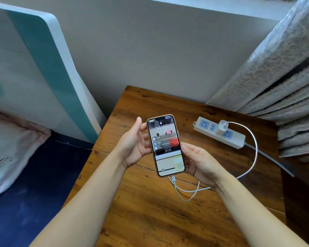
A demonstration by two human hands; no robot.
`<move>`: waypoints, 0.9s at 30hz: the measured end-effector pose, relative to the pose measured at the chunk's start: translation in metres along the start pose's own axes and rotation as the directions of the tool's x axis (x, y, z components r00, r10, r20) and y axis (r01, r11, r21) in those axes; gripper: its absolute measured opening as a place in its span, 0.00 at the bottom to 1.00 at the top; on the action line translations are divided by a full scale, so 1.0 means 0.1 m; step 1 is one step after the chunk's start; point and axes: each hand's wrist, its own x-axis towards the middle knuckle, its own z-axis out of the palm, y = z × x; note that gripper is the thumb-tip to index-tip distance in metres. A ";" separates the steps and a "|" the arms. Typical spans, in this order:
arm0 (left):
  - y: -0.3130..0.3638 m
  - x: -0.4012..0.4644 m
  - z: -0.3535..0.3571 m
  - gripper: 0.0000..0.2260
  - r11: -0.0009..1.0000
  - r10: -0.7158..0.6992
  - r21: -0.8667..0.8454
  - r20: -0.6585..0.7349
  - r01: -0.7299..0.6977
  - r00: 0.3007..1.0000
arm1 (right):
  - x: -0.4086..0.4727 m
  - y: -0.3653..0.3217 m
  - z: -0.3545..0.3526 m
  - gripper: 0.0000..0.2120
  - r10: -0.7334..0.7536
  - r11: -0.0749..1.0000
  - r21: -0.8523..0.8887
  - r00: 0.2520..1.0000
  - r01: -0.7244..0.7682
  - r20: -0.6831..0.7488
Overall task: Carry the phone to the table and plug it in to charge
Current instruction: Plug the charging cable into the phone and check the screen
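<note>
A gold-edged phone (165,145) with its lock screen lit is held above the wooden table (150,211). My left hand (134,145) grips its left edge and my right hand (198,161) holds its right edge. A white charging cable (251,138) is plugged into the phone's bottom end, loops over the table and runs to a white charger (222,127). The charger sits in a white power strip (219,132) with blue sockets and a red light, lying on the table to the right of the phone.
A bed with a pink-edged pillow (12,150) and a dark blue sheet (34,193) lies to the left, with a white and teal headboard (39,68) behind. Patterned curtains (284,77) hang at the right over the table's corner. The strip's grey cord (271,159) trails off rightward.
</note>
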 end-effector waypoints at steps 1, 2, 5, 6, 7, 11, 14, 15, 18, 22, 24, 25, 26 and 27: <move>0.00 0.00 -0.01 0.20 1.000 0.002 -0.003 0.005 -0.002 1.000 | 0.00 0.00 0.00 0.16 0.001 1.000 0.001 1.000 -0.001 0.001; 0.00 0.00 -0.01 0.20 1.000 0.004 -0.005 0.008 -0.004 1.000 | 0.00 0.00 0.00 0.16 0.001 1.000 0.003 1.000 -0.002 0.002; -0.01 0.00 -0.03 0.19 1.000 0.008 -0.010 0.000 -0.008 1.000 | 0.00 0.00 0.01 0.16 0.009 1.000 0.003 1.000 -0.009 -0.001; -0.01 0.00 -0.03 0.19 1.000 0.009 -0.009 -0.006 -0.009 1.000 | 0.00 0.00 0.01 0.16 0.009 1.000 0.000 1.000 -0.009 0.000; -0.01 0.00 -0.04 0.19 1.000 0.010 -0.006 -0.010 -0.010 1.000 | 0.00 0.00 0.01 0.17 0.009 1.000 -0.004 1.000 -0.009 0.001; -0.01 0.00 -0.05 0.19 1.000 0.010 0.007 -0.010 -0.010 1.000 | 0.01 0.00 0.02 0.16 0.014 1.000 0.001 1.000 -0.014 0.001; -0.02 0.00 -0.07 0.19 1.000 0.008 0.016 -0.007 -0.008 1.000 | 0.02 0.00 0.02 0.16 0.013 1.000 -0.002 1.000 -0.013 0.006; -0.02 0.01 -0.08 0.20 1.000 0.006 0.021 -0.007 -0.006 1.000 | 0.02 0.00 0.03 0.15 0.012 1.000 -0.004 1.000 -0.012 0.012; -0.02 0.01 -0.11 0.20 1.000 -0.005 0.024 -0.006 0.005 1.000 | 0.04 0.01 0.02 0.15 0.011 1.000 -0.024 1.000 -0.011 0.017; -0.04 0.02 -0.30 0.22 1.000 -0.020 -0.008 -0.049 0.020 0.999 | 0.18 0.10 0.07 0.15 0.028 0.996 -0.080 0.999 -0.029 -0.025; -0.05 0.02 -0.51 0.23 0.998 -0.038 -0.046 -0.109 0.033 0.993 | 0.33 0.19 0.15 0.14 0.052 0.990 -0.128 0.997 -0.059 -0.060; -0.06 0.02 -0.63 0.23 0.998 -0.045 -0.049 -0.152 0.038 0.987 | 0.42 0.25 0.20 0.13 0.069 0.986 -0.148 0.995 -0.080 -0.076; -0.07 0.02 -0.77 0.24 0.998 -0.052 -0.037 -0.204 0.046 0.978 | 0.52 0.33 0.26 0.13 0.090 0.980 -0.167 0.992 -0.104 -0.091; -0.09 0.02 -0.91 0.24 0.998 -0.060 -0.018 -0.252 0.058 0.966 | 0.62 0.41 0.32 0.13 0.108 0.976 -0.178 0.988 -0.126 -0.106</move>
